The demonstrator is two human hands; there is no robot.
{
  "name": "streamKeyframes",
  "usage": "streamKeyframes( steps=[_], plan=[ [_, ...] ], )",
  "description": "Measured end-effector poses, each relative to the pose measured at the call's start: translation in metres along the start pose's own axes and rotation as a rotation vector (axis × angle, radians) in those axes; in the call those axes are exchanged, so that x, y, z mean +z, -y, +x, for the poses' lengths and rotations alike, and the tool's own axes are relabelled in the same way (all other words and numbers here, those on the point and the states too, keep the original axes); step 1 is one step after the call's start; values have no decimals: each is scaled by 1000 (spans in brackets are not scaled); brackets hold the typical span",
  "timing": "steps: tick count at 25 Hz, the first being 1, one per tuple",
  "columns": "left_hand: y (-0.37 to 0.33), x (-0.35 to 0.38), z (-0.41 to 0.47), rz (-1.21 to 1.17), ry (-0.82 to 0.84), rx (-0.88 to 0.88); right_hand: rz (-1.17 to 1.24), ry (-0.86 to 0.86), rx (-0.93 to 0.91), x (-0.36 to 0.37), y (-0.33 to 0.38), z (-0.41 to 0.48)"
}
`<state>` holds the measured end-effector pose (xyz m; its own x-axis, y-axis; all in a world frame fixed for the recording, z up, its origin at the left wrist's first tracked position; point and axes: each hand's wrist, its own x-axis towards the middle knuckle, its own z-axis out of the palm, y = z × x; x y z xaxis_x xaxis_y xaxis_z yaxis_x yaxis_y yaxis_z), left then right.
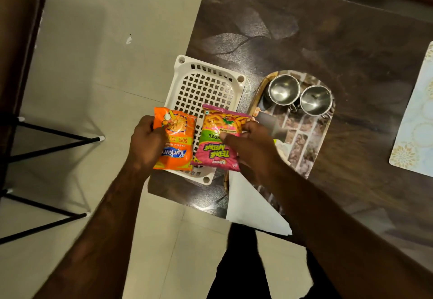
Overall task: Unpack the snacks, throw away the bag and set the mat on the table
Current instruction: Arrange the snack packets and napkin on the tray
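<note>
My left hand grips an orange snack packet by its left edge. My right hand grips a pink and green snack packet by its right edge. Both packets are held side by side over the near part of a white perforated plastic basket at the table's left corner. A white bag lies flat at the table's near edge, under my right forearm. A pale patterned mat lies on the table at the far right.
A printed tray beside the basket carries two steel cups. The dark wooden table extends back and right. Black metal chair legs stand on the tiled floor at the left.
</note>
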<state>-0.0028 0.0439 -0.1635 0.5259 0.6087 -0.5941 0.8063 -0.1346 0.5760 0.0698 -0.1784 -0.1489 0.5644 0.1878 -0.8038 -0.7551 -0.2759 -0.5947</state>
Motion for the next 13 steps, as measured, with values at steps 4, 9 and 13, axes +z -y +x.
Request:
streamKeyframes(
  steps=[4, 9, 13],
  plan=[
    [4, 3, 0, 174, -1, 98, 9, -7, 22, 8, 0, 5],
    [-13, 2, -15, 424, -166, 205, -198, -149, 3, -44, -8, -7],
    [-58, 36, -47, 386, -72, 469, -306, -354, -135, -112, -7, -15]
  ],
)
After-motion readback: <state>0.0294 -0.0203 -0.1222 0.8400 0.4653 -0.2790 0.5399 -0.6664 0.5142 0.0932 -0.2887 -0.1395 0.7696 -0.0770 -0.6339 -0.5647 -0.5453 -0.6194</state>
